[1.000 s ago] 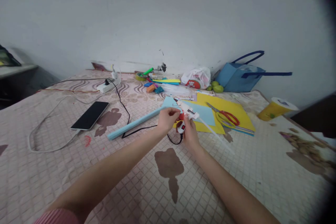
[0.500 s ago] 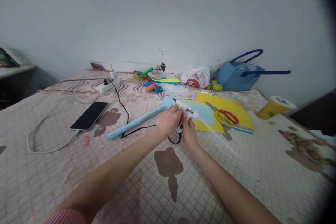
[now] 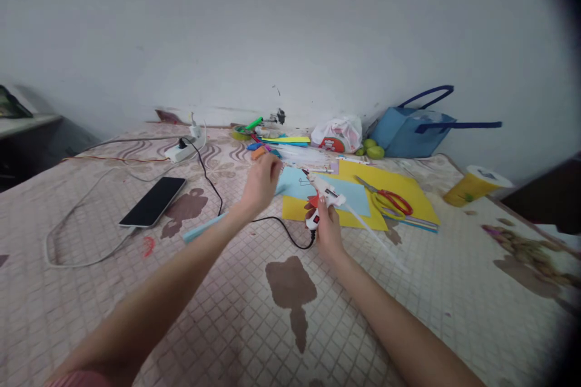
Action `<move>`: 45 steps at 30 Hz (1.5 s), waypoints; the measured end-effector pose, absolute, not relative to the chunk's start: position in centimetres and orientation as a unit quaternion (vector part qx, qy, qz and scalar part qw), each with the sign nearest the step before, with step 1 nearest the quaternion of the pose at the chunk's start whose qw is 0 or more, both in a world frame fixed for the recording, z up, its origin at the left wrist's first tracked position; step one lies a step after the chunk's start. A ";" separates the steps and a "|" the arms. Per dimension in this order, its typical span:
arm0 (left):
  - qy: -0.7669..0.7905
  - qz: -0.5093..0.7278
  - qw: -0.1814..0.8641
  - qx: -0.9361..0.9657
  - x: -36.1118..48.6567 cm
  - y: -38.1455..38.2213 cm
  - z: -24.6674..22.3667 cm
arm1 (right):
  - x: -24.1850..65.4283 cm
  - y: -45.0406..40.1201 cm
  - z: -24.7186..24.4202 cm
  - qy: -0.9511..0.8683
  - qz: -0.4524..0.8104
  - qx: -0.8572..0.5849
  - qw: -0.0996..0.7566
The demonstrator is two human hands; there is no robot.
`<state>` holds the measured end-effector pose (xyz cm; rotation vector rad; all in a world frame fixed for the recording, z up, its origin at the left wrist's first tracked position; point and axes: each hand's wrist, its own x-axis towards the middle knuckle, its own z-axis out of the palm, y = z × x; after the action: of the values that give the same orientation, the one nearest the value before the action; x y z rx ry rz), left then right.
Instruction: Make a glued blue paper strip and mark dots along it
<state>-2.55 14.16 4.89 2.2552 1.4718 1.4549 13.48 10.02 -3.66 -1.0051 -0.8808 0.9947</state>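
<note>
My right hand grips a white hot glue gun by its handle, thumb side toward me. The gun's dark nozzle points up and left, and a long clear glue stick sticks out of its back. My left hand is raised apart from the gun, its fingers curled on the far side; what they hold, if anything, is hidden. A light blue paper tube passes beneath my left forearm, partly covered. Behind the gun lies a light blue sheet with pen lines, on yellow paper.
Red-and-yellow scissors rest on the yellow paper. The gun's black cord runs left to a power strip. A phone charges at left. A blue bag, green fruit and a yellow roll stand right.
My left hand has let go of the glue gun and moved up and left. My right hand keeps the gun, with its red trigger and the drawn lines now showing.
</note>
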 end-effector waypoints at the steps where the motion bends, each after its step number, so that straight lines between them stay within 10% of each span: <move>1: 0.499 0.471 0.028 0.727 -3.6 14.8 5.4 | 13.5 10.0 -3.6 -0.388 0.443 -0.447 0.673; 17: 0.656 0.206 -0.021 0.726 -13.2 20.7 4.7 | 13.5 9.9 -3.9 -0.406 0.441 -0.456 0.658; 45: 0.588 0.144 0.014 0.796 -12.3 25.9 0.7 | 13.5 9.9 -3.0 -0.362 0.484 -0.452 0.657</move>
<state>-12.33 25.95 0.69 2.4784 1.8316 0.4489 13.53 9.89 -2.99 -1.0232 -0.8193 1.0957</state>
